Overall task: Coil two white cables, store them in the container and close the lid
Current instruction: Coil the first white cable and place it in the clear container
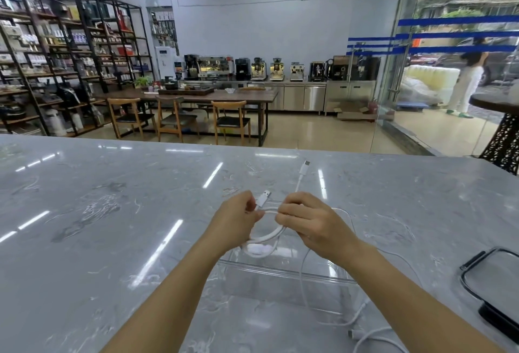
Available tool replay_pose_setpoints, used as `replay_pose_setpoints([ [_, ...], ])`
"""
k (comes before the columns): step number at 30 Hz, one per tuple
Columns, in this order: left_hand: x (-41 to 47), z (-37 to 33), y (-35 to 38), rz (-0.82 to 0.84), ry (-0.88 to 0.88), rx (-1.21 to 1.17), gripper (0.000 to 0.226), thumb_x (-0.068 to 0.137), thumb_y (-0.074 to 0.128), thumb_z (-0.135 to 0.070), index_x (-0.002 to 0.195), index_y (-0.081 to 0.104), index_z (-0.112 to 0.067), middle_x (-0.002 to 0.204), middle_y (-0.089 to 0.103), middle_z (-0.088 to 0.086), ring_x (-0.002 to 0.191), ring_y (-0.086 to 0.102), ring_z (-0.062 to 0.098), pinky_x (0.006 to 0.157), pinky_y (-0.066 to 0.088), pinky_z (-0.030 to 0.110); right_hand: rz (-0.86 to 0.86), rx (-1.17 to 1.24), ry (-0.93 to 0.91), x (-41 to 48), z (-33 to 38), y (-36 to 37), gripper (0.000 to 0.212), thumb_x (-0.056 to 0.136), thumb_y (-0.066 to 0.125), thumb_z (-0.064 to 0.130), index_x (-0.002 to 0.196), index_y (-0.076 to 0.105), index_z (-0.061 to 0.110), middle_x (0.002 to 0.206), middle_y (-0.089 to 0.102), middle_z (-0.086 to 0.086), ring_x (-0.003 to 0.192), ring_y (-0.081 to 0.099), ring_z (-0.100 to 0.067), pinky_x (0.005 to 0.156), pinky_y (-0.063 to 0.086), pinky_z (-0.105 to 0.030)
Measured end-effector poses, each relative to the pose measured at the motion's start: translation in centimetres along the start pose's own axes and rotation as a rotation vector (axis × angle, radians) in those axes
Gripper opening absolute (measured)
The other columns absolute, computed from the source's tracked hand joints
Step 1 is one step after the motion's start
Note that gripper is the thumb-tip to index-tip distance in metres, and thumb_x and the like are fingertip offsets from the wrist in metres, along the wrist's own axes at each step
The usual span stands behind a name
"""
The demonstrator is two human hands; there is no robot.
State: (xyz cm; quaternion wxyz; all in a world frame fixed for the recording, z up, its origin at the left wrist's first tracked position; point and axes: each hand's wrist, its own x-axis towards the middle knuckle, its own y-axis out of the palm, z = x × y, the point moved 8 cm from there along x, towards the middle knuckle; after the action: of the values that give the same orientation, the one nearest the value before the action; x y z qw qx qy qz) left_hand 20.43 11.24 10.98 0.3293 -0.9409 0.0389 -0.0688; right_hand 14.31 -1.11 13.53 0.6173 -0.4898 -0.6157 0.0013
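Both my hands hold one white cable (pixel 266 237) above a clear plastic container (pixel 280 271) on the marble counter. My left hand (pixel 238 219) pinches the coil near its USB plug, which sticks up between the hands. My right hand (pixel 306 222) grips the coil's other side, and the cable's far end with a small plug rises past it. A loop hangs below the hands over the container's rim. A second white cable (pixel 303 282) trails loose from the container's right side down to the counter's near edge.
The container's lid (pixel 494 274), clear with a dark rim and clip, lies on the counter at the right. The grey marble counter (pixel 98 212) stretches wide to the left. Beyond it are a table with chairs, shelves and coffee machines.
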Motion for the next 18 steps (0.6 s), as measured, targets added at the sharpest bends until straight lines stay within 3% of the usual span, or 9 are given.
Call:
replay_pose_setpoints([
  [3,0.1,0.8,-0.6,-0.121,-0.085,-0.465,0.023,0.087,0.059,-0.012,0.068,0.046,-0.009,0.075,0.057,0.016,0.068,0.053,0.024,0.067,0.048,0.032,0.034,0.063,0.034,-0.1,0.1,0.4,0.021,0.07,0.066,-0.016,0.078,0.068,0.003,0.076,0.069,-0.005,0.086,0.051,-0.019,0.065,0.052,-0.028],
  [5,0.1,1.3,-0.3,-0.143,-0.182,-0.762,0.017,0.094,0.048,-0.013,0.083,0.052,-0.001,0.088,0.067,0.021,0.075,0.063,0.03,0.073,0.056,0.034,0.056,0.093,0.031,0.0,0.6,0.9,0.021,0.07,0.067,-0.016,0.077,0.067,0.003,0.075,0.068,-0.006,0.084,0.051,-0.019,0.065,0.051,-0.028],
  [6,0.1,1.5,-0.1,-0.155,-0.211,-0.801,0.021,0.098,0.04,-0.016,0.094,0.051,0.001,0.089,0.069,0.021,0.075,0.066,0.031,0.067,0.059,0.034,0.061,0.102,0.032,0.0,0.7,1.1,0.02,0.071,0.066,-0.015,0.078,0.067,0.003,0.074,0.068,-0.005,0.084,0.05,-0.019,0.065,0.05,-0.028],
  [8,-0.1,1.6,0.0,-0.185,-0.244,-0.803,0.026,0.1,0.031,-0.021,0.105,0.046,-0.001,0.086,0.07,0.016,0.07,0.067,0.028,0.05,0.058,0.03,0.065,0.102,0.044,0.1,0.7,1.5,0.018,0.074,0.064,-0.012,0.079,0.068,0.005,0.075,0.068,-0.005,0.083,0.05,-0.019,0.063,0.051,-0.028],
  [11,-0.2,1.6,-0.5,-0.233,-0.213,-0.635,0.018,0.1,0.029,-0.023,0.102,0.041,-0.008,0.089,0.067,0.015,0.067,0.067,0.023,0.037,0.049,0.025,0.066,0.097,0.113,-0.2,0.1,2.1,0.011,0.081,0.06,0.007,0.08,0.07,0.009,0.082,0.07,-0.005,0.088,0.05,-0.018,0.068,0.05,-0.033],
  [14,0.1,1.1,-1.0,-0.24,-0.151,-0.521,0.012,0.099,0.034,-0.023,0.095,0.039,-0.012,0.094,0.062,0.017,0.068,0.067,0.025,0.041,0.053,0.03,0.078,0.146,0.293,-0.6,-1.3,2.3,0.017,0.076,0.059,0.025,0.089,0.069,0.023,0.112,0.054,0.002,0.102,0.043,-0.018,0.082,0.032,-0.026],
  [16,-0.1,0.6,-1.4,-0.258,-0.118,-0.501,0.014,0.098,0.036,-0.022,0.086,0.038,-0.015,0.092,0.061,0.014,0.065,0.067,0.027,0.049,0.057,0.036,0.086,0.178,0.464,-0.4,-2.1,1.8,0.036,0.073,0.061,0.017,0.105,0.059,0.033,0.111,0.038,0.007,0.099,0.039,-0.015,0.086,0.027,-0.021],
  [18,-0.3,0.2,-1.9,-0.291,-0.078,-0.46,0.018,0.098,0.036,-0.022,0.08,0.036,-0.019,0.089,0.061,0.011,0.06,0.066,0.026,0.05,0.057,0.036,0.027,0.403,0.723,-0.7,-3.2,1.2,0.045,0.077,0.059,0.004,0.11,0.052,0.033,0.099,0.038,0.005,0.089,0.042,-0.01,0.082,0.034,-0.014],
])
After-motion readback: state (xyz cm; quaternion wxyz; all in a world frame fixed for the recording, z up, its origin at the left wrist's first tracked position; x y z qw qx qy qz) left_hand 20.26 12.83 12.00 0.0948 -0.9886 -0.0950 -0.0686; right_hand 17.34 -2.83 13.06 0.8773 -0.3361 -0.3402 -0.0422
